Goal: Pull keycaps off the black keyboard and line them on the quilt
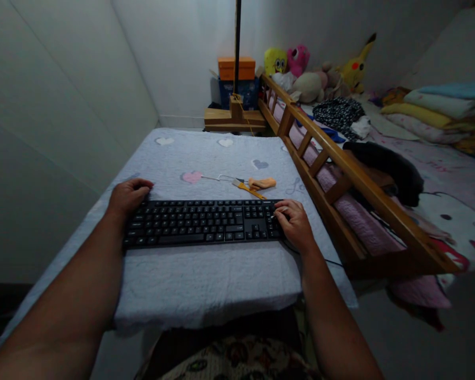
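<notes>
Keyboard (198, 222) work looks unfinished: right hand (295, 221) pinches perhaps a swab (281, 210) there; left hand (127, 199), grip I can't tell.

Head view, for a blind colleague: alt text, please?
A person's left hand is at the left end of a black keyboard, the right hand at its number pad, a small pale item in its grip; beyond, a yellow brush on heart-patterned cloth.
</notes>
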`<state>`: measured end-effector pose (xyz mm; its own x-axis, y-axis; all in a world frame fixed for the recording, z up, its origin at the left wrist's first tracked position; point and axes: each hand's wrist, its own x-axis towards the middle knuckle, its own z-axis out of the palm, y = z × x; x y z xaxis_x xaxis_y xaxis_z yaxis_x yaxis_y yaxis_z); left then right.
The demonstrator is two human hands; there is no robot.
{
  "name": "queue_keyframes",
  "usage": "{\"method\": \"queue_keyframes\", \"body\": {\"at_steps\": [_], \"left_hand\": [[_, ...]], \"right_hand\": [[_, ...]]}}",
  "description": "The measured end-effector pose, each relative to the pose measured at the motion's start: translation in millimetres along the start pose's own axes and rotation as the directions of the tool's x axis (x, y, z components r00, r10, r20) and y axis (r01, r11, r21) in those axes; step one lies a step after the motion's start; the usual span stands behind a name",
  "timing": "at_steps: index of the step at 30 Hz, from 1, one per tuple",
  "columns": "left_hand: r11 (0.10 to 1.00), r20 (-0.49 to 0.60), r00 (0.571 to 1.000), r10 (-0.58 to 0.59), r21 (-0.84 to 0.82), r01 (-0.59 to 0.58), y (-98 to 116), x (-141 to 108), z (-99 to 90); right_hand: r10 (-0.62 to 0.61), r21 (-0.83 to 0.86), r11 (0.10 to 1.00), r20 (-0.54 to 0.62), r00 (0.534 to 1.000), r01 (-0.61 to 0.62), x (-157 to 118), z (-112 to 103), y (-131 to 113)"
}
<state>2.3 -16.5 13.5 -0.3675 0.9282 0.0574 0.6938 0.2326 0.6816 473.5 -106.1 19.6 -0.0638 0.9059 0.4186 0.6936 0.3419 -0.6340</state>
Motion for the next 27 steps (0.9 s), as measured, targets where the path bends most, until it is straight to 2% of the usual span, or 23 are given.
{"method": "queue_keyframes", "body": {"at_steps": [9, 27], "left_hand": [[1.000, -0.012, 1.000, 0.012, -0.002, -0.012, -5, 3, 1.9], [1.000, 0.012, 1.000, 0.000, 0.020, -0.001, 2, 0, 0.6]], "right_hand": [[0.005, -0.012, 1.000, -0.035, 0.999, -0.005, 1, -1, -1], [0.011, -0.042, 0.999, -0.077, 0.997, -0.015, -2, -7, 8]]}}
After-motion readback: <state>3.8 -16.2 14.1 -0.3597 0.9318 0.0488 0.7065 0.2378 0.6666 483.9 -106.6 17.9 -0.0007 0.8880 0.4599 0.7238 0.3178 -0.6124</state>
